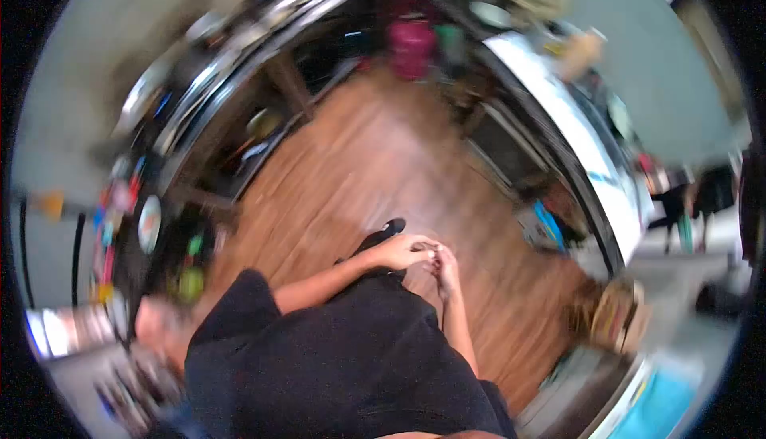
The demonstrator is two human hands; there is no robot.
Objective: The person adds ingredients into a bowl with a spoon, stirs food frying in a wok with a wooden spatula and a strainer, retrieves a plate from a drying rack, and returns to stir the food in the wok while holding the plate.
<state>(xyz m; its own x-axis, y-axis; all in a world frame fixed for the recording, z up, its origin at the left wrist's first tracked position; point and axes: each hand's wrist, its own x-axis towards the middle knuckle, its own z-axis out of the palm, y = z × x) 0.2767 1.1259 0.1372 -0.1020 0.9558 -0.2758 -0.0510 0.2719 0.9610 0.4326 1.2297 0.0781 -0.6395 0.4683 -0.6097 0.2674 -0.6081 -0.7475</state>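
The left hand [405,252] and right hand [448,273] meet in front of the body, their fingertips together and curled. I cannot tell whether anything is held between them; the fingers are too small and blurred. Just beyond the left hand, black footwear [395,226] shows against the brown wooden floor [343,176], partly hidden below the hand and the black shirt [343,351].

2 tables flank the floor, both well apart from the hands. The left table [177,122] carries blurred metal ware, with dark shelf spaces beneath. Nearer on that side are a pale round plate [149,224] and a yellow-green item [191,283]. At the far end, between the 2 tables, stands a pink container [412,48], with a green item [448,43] just beside it.

The white table [550,96] on the right bears a brown box [581,56] among cluttered goods, and a blue item [549,225] sits below its edge. Nearer the body on the right are a tan box [618,315] and a light-blue surface [661,403].
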